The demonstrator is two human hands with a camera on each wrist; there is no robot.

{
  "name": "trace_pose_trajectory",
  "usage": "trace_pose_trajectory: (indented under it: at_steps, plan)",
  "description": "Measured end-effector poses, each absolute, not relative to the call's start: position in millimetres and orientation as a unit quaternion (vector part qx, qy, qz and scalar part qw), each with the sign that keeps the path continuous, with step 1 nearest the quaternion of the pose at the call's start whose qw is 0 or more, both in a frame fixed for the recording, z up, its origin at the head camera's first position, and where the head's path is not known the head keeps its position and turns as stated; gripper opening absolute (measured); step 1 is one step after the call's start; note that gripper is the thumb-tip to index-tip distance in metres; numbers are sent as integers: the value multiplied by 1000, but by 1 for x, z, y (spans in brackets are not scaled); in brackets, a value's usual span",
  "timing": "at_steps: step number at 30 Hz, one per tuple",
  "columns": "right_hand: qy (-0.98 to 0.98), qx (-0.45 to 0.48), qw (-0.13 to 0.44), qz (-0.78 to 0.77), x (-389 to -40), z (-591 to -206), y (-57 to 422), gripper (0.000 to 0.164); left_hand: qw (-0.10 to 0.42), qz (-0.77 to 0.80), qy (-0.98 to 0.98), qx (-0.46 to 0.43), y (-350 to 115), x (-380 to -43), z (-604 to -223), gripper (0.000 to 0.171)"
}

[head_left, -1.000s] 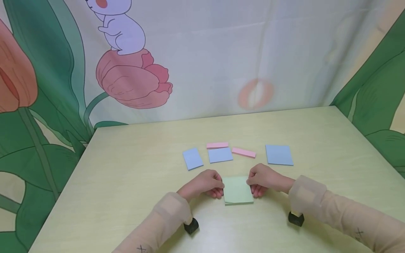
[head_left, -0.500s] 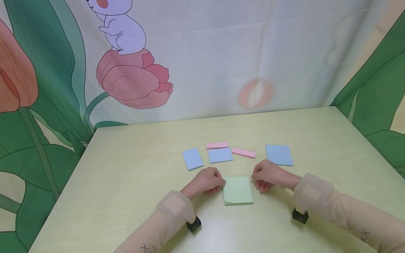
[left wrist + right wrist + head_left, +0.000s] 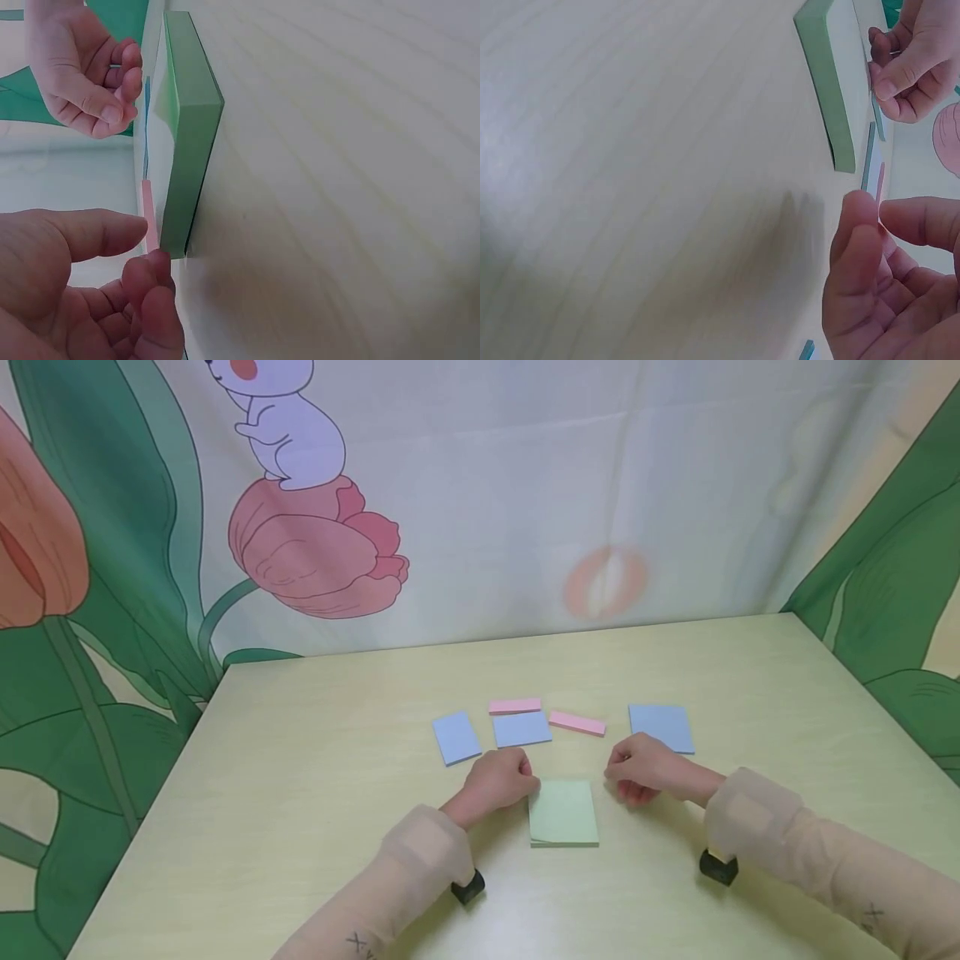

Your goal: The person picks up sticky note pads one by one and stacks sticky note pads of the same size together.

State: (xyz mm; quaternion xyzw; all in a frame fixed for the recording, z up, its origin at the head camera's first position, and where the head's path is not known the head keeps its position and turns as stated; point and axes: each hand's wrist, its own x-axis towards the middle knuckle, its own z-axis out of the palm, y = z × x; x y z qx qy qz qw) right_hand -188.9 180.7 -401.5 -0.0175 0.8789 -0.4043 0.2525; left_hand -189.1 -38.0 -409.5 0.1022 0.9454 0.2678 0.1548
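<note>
A square pale-green sticky note pad (image 3: 564,814) lies flat on the table, one corner of its top sheets slightly lifted in the left wrist view. At its far left corner is my left hand (image 3: 498,781), fingers loosely bent and thumb apart from them. Its fingertips (image 3: 159,264) are close to the pad's edge; whether they touch it I cannot tell. My right hand (image 3: 645,768) hovers off the pad's right side, loosely curled, with nothing between thumb and fingers. Just beyond it lies a blue square pad (image 3: 663,725), partly covered by that hand.
Behind the green pad lie a blue pad (image 3: 457,737), another blue pad (image 3: 522,728), a pink strip pad (image 3: 515,705) and a second pink strip pad (image 3: 577,723). A printed curtain (image 3: 480,527) hangs along the table's (image 3: 300,793) back edge.
My right hand has left the green pad's right edge and moved right and away from me. The left hand has shifted slightly forward and right. The pads stay in place.
</note>
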Motion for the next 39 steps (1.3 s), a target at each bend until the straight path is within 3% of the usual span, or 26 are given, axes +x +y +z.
trace_pose_trajectory:
  at_steps: [26, 39]
  plan:
    - [855, -56, 289, -427, -187, -408, 171, 10, 159, 243, 949, 120, -35, -194, -408, 14]
    - [872, -43, 238, -425, -203, -395, 191, 16, 94, 266, 951, 125, -17, -195, -398, 16]
